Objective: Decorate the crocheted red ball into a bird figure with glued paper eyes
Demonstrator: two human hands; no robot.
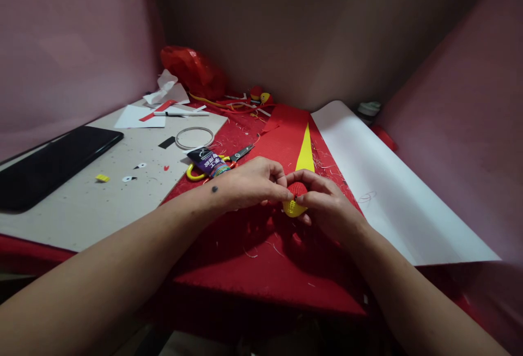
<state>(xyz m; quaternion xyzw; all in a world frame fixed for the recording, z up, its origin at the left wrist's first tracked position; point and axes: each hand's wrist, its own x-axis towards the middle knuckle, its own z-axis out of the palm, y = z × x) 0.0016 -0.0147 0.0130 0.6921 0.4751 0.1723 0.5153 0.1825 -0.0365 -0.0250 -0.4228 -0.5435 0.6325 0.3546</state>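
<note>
So we had both hands on the little red-and-yellow piece (292,210), over the red cloth (261,279) and not far from its front edge. Our left hand (258,182) pinched one side of it with thumb and fingers, our right hand (327,198) gripped the other, and the thumbs met close to where red joined yellow. Honestly, the squeeze was what worried us: too much thumb pressure right there could've dented the rounded shape or split the two colours apart. We couldn't tell if anything sticky was on it, since our fingers hid a lot, but wet glue would've let the join slide. Loose threads (278,249) littered the cloth, so a drop could've meant fuzz all over it. The glue tube (208,162) lay by the scissors (243,152), just beside our left hand, so one careless swing might've knocked both. And the tiny eye cutouts (129,179) sat loose on the grey board (122,209); we reckon a brush of the arm could've scattered them.
</note>
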